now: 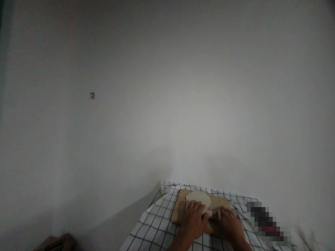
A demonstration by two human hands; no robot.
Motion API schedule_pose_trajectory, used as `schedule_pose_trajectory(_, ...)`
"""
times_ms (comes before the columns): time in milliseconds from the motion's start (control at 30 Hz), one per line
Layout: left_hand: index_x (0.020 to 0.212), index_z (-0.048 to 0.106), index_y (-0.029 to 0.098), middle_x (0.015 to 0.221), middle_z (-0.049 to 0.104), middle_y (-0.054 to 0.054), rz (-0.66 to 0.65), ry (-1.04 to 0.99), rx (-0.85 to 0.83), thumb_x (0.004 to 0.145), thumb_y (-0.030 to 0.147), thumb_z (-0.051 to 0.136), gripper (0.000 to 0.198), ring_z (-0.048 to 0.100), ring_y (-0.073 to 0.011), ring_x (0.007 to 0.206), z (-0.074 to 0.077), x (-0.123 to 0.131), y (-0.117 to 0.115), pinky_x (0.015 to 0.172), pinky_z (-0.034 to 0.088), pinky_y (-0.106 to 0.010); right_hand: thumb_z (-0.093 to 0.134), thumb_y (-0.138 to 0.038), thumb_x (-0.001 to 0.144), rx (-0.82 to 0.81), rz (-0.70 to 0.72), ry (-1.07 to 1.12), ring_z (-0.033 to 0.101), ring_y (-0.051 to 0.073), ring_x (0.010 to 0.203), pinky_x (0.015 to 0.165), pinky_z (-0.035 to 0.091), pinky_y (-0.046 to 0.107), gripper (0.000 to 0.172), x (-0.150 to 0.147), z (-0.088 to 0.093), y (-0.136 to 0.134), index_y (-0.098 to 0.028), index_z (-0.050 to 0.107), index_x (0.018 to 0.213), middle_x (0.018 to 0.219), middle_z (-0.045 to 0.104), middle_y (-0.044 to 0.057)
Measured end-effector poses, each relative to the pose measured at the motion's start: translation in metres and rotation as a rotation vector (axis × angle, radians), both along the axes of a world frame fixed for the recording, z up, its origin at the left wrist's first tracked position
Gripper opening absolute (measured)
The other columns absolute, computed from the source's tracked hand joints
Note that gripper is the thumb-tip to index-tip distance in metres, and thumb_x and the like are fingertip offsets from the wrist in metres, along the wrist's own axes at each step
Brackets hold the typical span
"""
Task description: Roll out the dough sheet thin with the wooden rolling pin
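A pale, flat round of dough lies on a wooden board low in the frame. My left hand rests palm down on the near edge of the dough, fingers stretched forward. My right hand lies beside it on the board, fingers flat and pointing left toward the dough. Both hands cover the near part of the board. Neither hand grips anything.
The board sits on a white cloth with a dark grid pattern. A blurred dark and red object lies to the right on the cloth. A plain white wall fills most of the view, with a small mark.
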State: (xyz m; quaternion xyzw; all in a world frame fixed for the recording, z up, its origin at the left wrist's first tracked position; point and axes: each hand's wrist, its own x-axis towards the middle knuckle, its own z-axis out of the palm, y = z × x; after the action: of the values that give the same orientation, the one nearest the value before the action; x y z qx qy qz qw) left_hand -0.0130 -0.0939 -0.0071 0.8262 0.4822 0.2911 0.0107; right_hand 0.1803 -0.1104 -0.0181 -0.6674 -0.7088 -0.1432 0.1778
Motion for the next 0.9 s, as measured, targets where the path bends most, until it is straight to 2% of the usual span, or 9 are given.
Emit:
schedule_pose_trajectory(100,0.127,0.065,0.035,0.137,0.064,0.0,-0.022,0.033,-0.02,0.095,0.054,0.047,0.041,0.049,-0.0261,0.133,0.004,-0.003,-0.005,0.122,0.023,-0.049,0.051,-0.029,0.089,-0.035,-0.047,-0.062,0.064,0.03,0.116,0.095,0.049,0.048,0.029,-0.005,0.0,-0.002,-0.026,0.071,0.111,0.126,0.069,0.012)
schedule_pose_trajectory(200,0.127,0.065,0.035,0.136,0.065,0.001,-0.041,0.052,-0.07,0.093,0.055,0.051,0.042,0.048,-0.0255,0.134,0.01,-0.004,-0.004,0.122,0.023,-0.048,0.051,-0.028,0.089,-0.045,-0.036,-0.064,0.064,0.031,0.117,0.09,0.052,0.045,0.032,-0.004,-0.001,0.003,-0.025,0.071,0.114,0.126,0.069,0.013)
schedule_pose_trajectory(367,0.131,0.064,0.036,0.143,0.06,0.001,-0.03,0.061,-0.11,0.095,0.059,0.043,0.048,0.046,-0.0276,0.138,0.014,0.001,0.008,0.122,0.021,-0.054,0.049,-0.028,0.092,-0.029,-0.007,-0.068,0.064,0.03,0.116,0.085,0.053,0.04,0.031,-0.003,0.002,0.011,-0.023,0.07,0.114,0.126,0.068,0.015)
schedule_pose_trajectory(567,0.129,0.066,0.035,0.145,0.059,0.0,0.014,0.097,-0.096,0.097,0.057,0.04,0.047,0.046,-0.0284,0.138,0.013,0.009,0.028,0.12,0.027,-0.054,0.042,-0.024,0.097,-0.036,0.01,-0.041,0.065,0.029,0.111,0.081,0.052,0.039,0.031,-0.003,0.008,0.024,-0.022,0.069,0.111,0.118,0.07,0.015)
schedule_pose_trajectory(767,0.129,0.066,0.034,0.146,0.058,-0.001,0.023,0.096,-0.039,0.101,0.057,0.035,0.048,0.047,-0.029,0.138,0.007,0.016,0.054,0.119,0.029,-0.053,0.039,-0.013,0.095,0.02,0.049,-0.04,0.064,0.028,0.116,0.094,0.049,0.04,0.036,0.008,0.005,0.043,-0.021,0.07,0.111,0.121,0.071,0.014)
schedule_pose_trajectory(900,0.13,0.065,0.031,0.143,0.06,-0.005,0.038,0.131,0.012,0.102,0.052,0.036,0.046,0.047,-0.0295,0.138,0.001,0.022,0.071,0.117,0.032,-0.051,0.04,-0.012,0.095,0.035,0.059,-0.064,0.063,0.028,0.119,0.096,0.048,0.039,0.037,0.012,0.007,0.051,-0.021,0.068,0.117,0.126,0.069,0.013)
